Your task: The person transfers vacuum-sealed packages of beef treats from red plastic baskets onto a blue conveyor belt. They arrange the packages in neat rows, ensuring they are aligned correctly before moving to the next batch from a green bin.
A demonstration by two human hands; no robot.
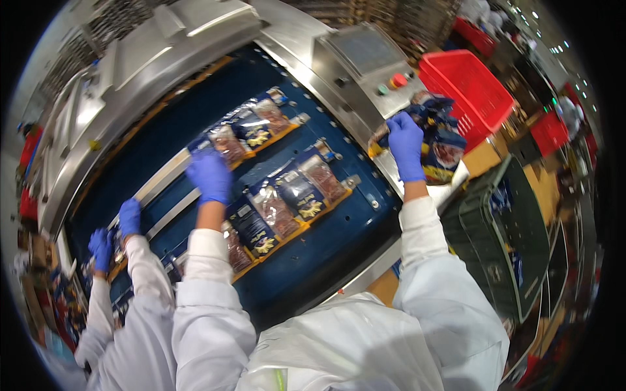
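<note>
My left hand (210, 175), in a blue glove, is over the far row of food pouches at its left end. It touches the nearest pouch (227, 144); its fingertips are blurred and partly hidden. My right hand (407, 146), also gloved, has its fingers curled at a pile of similar pouches (447, 149) on a metal ledge and pinches the edge of one pouch (378, 141). The pouches are dark blue and yellow with clear windows showing reddish-brown contents. A nearer row of pouches (299, 195) lies side by side on the blue belt (337, 244) of a vacuum-packing machine.
The machine's steel lid (161, 63) stands raised at the far left. A control panel (367, 58) with red and green buttons adjoins a red plastic crate (469, 93). A dark green bin (494, 244) stands at my right. A co-worker's gloved hands (129, 217) work on my left.
</note>
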